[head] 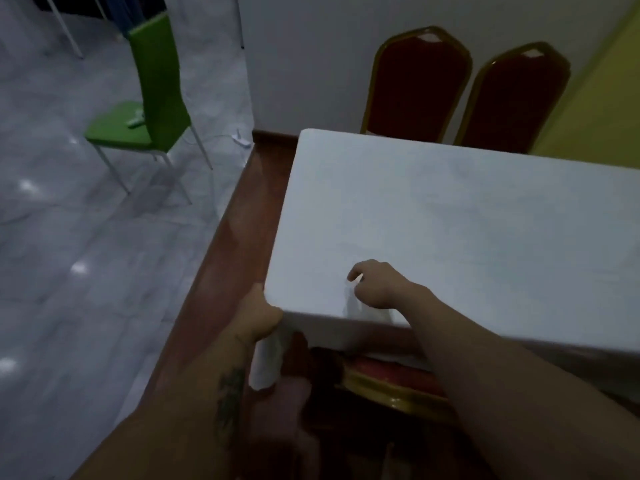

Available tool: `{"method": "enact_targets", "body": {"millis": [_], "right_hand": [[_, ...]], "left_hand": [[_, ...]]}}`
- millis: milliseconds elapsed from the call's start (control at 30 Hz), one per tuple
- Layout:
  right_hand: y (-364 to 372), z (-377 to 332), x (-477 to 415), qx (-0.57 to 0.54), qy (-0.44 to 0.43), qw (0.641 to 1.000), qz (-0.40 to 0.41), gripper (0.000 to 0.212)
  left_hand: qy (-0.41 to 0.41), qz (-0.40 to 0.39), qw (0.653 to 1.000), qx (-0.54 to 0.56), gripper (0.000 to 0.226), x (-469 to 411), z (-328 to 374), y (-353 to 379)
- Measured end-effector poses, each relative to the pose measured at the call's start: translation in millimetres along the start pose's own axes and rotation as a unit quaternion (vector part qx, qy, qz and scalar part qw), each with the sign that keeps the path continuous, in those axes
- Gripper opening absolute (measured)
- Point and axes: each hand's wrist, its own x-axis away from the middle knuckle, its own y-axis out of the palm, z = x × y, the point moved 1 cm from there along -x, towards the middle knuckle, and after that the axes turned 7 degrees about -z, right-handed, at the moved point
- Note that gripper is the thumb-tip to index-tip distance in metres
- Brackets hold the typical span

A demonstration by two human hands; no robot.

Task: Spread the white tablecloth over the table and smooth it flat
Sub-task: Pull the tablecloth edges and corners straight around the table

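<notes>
The white tablecloth covers the table top from the centre out to 3 o'clock, lying mostly flat with faint creases, its near edge hanging over the table's front side. At the near left corner, around 7 o'clock, the left hand is clenched on the cloth — a bunched tail of white fabric hangs below the fist. The right hand rests on the cloth just in from that corner, at about 6 o'clock, fingers curled and pinching up a small ridge of fabric; the two hands are near each other but apart. Two red banquet chairs with gold frames stand behind the table's far edge at 1 o'clock, against the white wall. A green chair stands well apart on the grey tiled floor at 10 o'clock — something small and pale lies on its seat. Another red-and-gold chair seat shows under the table's near edge.
</notes>
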Motion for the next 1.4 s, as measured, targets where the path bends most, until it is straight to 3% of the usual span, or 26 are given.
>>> {"method": "enact_targets", "body": {"millis": [100, 300, 433, 633, 800, 933, 1033, 1067, 1167, 1267, 1400], "right_hand": [[44.8, -45.1, -0.2, 0.016, -0.001, 1.0, 0.02, 0.048], [89.9, -97.5, 8.2, 0.066, 0.005, 0.998, 0.016, 0.048], [93.8, -111.4, 7.0, 0.089, 0.013, 0.996, 0.016, 0.048], [101.7, -120.6, 18.1, 0.105, 0.03, 0.994, -0.009, 0.046], [93.8, -143.0, 20.2, 0.129, 0.0, 0.992, 0.009, 0.05], [96.9, -156.1, 12.0, 0.21, -0.046, 0.976, 0.039, 0.055], [104.9, -159.7, -0.3, 0.34, -0.093, 0.935, 0.033, 0.063], [108.8, -160.3, -8.0, 0.389, -0.109, 0.914, 0.025, 0.066], [119.4, -160.8, -35.2, 0.531, -0.14, 0.836, -0.004, 0.067], [131.7, -165.1, -58.8, 0.628, -0.149, 0.763, -0.017, 0.057], [149.4, -178.3, -74.0, 0.66, -0.161, 0.733, -0.045, 0.027]], "left_hand": [[-0.024, -0.022, 0.999, 0.002, 0.042, 3.5, -20.0, -18.1], [-0.051, -0.02, 0.996, 0.066, 0.063, -3.4, -55.0, -13.8], [-0.026, 0.006, 0.997, 0.069, 0.04, 0.9, -58.5, -8.9], [-0.006, -0.018, 1.0, -0.004, 0.035, 6.6, -78.1, -20.9], [0.029, -0.033, 0.996, -0.078, 0.005, 11.6, -76.1, -30.1], [0.054, -0.019, 0.995, -0.087, 0.02, 7.3, -79.8, -30.1], [0.07, -0.036, 0.993, -0.089, 0.016, 1.1, -89.1, -27.6], [0.071, -0.043, 0.993, -0.085, 0.01, -1.9, -94.5, -27.2], [0.074, -0.065, 0.985, -0.144, 0.022, -12.7, -110.2, -24.8], [0.073, -0.042, 0.973, -0.217, 0.02, -24.0, -136.5, -19.8], [0.005, -0.034, 0.972, -0.234, 0.032, -32.1, -175.8, -6.8]]}}
